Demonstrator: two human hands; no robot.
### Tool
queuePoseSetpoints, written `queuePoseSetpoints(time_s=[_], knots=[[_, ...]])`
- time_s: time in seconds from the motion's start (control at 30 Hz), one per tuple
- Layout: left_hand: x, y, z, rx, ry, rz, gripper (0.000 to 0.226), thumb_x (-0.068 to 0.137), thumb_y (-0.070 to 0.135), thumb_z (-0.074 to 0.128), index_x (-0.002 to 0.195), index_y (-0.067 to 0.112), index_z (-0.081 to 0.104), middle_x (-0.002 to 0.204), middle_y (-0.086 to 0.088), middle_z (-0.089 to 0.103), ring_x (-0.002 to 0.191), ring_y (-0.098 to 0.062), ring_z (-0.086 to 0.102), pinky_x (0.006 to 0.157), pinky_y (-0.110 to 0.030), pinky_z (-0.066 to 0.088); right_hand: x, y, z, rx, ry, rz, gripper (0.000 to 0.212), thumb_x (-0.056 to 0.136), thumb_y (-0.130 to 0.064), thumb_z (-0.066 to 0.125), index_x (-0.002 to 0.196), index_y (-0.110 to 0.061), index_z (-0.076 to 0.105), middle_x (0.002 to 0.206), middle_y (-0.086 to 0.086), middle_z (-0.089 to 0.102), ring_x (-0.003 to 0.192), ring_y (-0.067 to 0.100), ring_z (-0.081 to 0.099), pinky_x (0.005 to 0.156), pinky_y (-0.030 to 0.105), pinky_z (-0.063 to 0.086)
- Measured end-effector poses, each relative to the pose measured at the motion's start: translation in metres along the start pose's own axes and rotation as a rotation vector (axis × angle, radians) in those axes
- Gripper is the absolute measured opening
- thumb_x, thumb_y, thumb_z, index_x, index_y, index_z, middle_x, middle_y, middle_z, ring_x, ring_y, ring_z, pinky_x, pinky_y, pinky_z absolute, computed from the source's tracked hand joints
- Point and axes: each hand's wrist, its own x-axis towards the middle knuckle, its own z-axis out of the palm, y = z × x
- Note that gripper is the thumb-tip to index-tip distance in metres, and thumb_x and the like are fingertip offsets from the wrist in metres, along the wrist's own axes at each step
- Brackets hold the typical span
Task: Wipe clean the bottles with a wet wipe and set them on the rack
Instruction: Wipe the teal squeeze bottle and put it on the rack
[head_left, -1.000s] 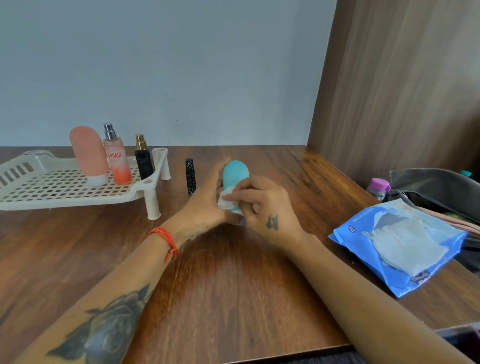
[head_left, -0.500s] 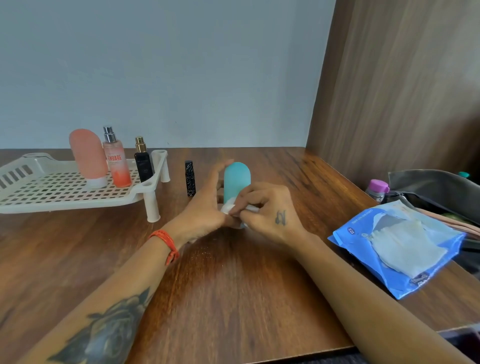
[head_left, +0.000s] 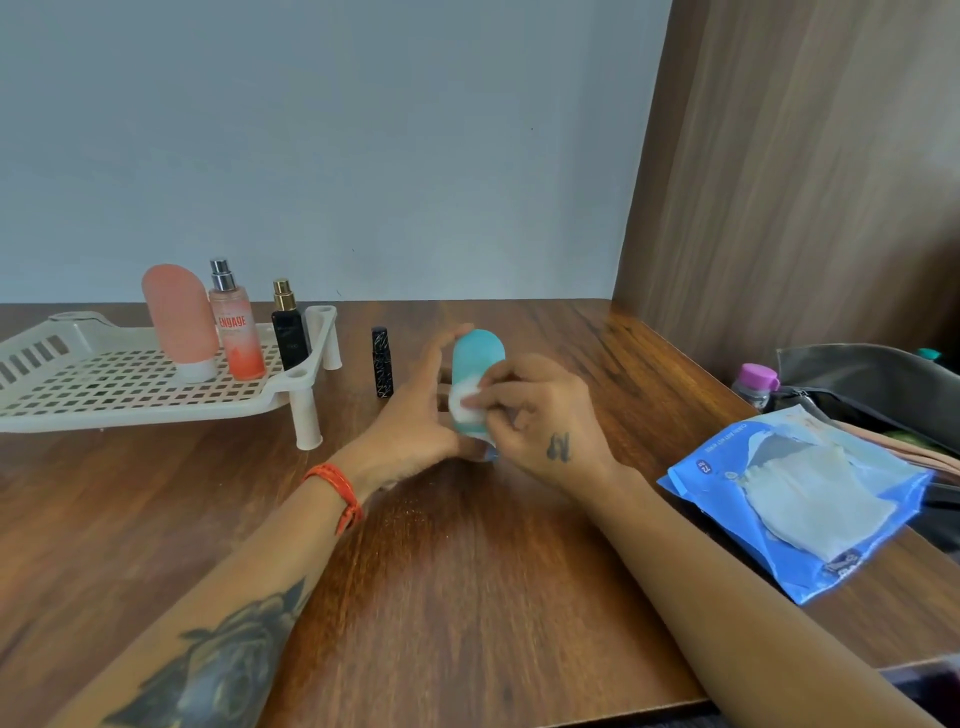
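A teal rounded bottle (head_left: 478, 353) stands upright in the middle of the wooden table. My left hand (head_left: 415, 415) holds it from the left side, thumb stretched up along it. My right hand (head_left: 540, 415) pinches a small white wet wipe (head_left: 461, 401) and presses it against the bottle's front. The cream plastic rack (head_left: 104, 395) stands at the left. On it are a pink rounded bottle (head_left: 179, 317), a pink spray bottle (head_left: 236, 327) and a black perfume bottle (head_left: 288, 327). A slim black tube (head_left: 382, 361) stands on the table just right of the rack.
A blue wet-wipe pack (head_left: 800, 499) lies at the right with a wipe sticking out. Behind it are a small bottle with a purple cap (head_left: 756, 382) and a dark pouch (head_left: 872, 384). A wooden panel (head_left: 805, 182) walls the right side.
My right hand has slid the wipe along the front of the teal bottle, down and then back up. The bottle stays in my left hand at the same spot.
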Motion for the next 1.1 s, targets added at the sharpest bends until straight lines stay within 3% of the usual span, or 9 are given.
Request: queuePoseSetpoints(time_s=[0.1,0.2,0.4,0.53,0.67,0.77,0.9,1.0,1.1], knots=[[-0.002,0.002,0.002,-0.002,-0.006,0.007,0.106,0.053,-0.006,0.083,0.128,0.048,0.03,0.121,0.005,0.051,0.107,-0.02,0.057,0.086,-0.039,0.055,0.009,0.002,0.002,-0.122,0.046,-0.015,0.024,0.073,-0.002,0.067,0.096,-0.008,0.071,0.095,0.012,0.064,0.085,0.026,0.06,0.069,0.032,0.051],[-0.002,0.001,0.001,-0.039,0.004,0.011,0.105,0.055,-0.01,0.081,0.131,0.042,0.03,0.118,0.008,0.053,0.107,-0.017,0.058,0.084,-0.036,0.055,0.01,-0.003,0.007,-0.231,-0.091,-0.14,0.041,0.056,0.004,0.079,0.095,-0.003,0.07,0.095,0.016,0.063,0.083,0.034,0.058,0.065,0.036,0.052],[-0.002,0.001,-0.002,0.009,-0.023,0.023,0.104,0.059,-0.017,0.073,0.133,0.039,0.025,0.102,-0.009,0.06,0.089,-0.028,0.065,0.078,-0.034,0.054,0.001,-0.007,0.005,-0.206,-0.314,-0.304,0.017,0.06,0.001,0.072,0.076,-0.005,0.071,0.086,0.008,0.063,0.077,0.025,0.054,0.057,0.038,0.052],[-0.001,0.001,0.001,0.017,-0.009,0.026,0.108,0.053,-0.01,0.081,0.131,0.044,0.029,0.118,0.004,0.054,0.107,-0.017,0.059,0.087,-0.04,0.054,0.008,0.002,0.003,-0.179,-0.105,-0.163,0.038,0.058,0.006,0.077,0.092,-0.01,0.073,0.096,0.013,0.066,0.085,0.032,0.06,0.071,0.035,0.053],[-0.001,0.002,0.002,0.055,0.009,0.005,0.108,0.052,0.0,0.086,0.127,0.05,0.026,0.119,0.006,0.049,0.109,-0.017,0.055,0.091,-0.039,0.052,0.013,0.005,0.003,0.001,0.121,0.11,0.029,0.078,0.002,0.06,0.103,-0.01,0.07,0.101,0.009,0.066,0.093,0.019,0.06,0.078,0.019,0.046],[-0.002,0.002,0.001,0.047,0.015,0.009,0.105,0.053,-0.002,0.086,0.123,0.052,0.028,0.12,0.005,0.049,0.109,-0.017,0.055,0.091,-0.036,0.052,0.003,0.01,0.001,-0.014,0.092,0.159,0.023,0.076,0.002,0.063,0.095,-0.009,0.071,0.089,0.004,0.067,0.079,0.011,0.06,0.069,0.007,0.042],[-0.002,0.001,0.001,-0.005,0.024,0.01,0.104,0.053,-0.007,0.084,0.121,0.05,0.03,0.115,-0.002,0.05,0.104,-0.02,0.059,0.086,-0.033,0.055,-0.006,0.008,0.0,0.004,-0.023,0.086,0.017,0.061,0.005,0.065,0.073,-0.006,0.068,0.07,0.001,0.061,0.063,0.006,0.051,0.056,0.009,0.038],[-0.003,0.001,0.001,-0.023,0.025,0.009,0.105,0.053,-0.011,0.08,0.127,0.043,0.029,0.114,-0.004,0.052,0.1,-0.018,0.061,0.078,-0.026,0.055,-0.005,0.004,0.001,0.007,-0.036,0.029,0.019,0.061,0.004,0.063,0.073,-0.01,0.07,0.074,0.001,0.061,0.067,0.005,0.051,0.059,0.004,0.035],[-0.003,0.002,0.001,-0.026,0.004,0.018,0.102,0.056,-0.013,0.079,0.123,0.046,0.03,0.115,-0.001,0.052,0.101,-0.013,0.059,0.074,-0.019,0.053,0.003,0.007,0.002,0.033,0.097,0.098,0.023,0.07,0.005,0.063,0.084,-0.012,0.071,0.087,0.003,0.066,0.079,0.005,0.056,0.07,0.008,0.042]])
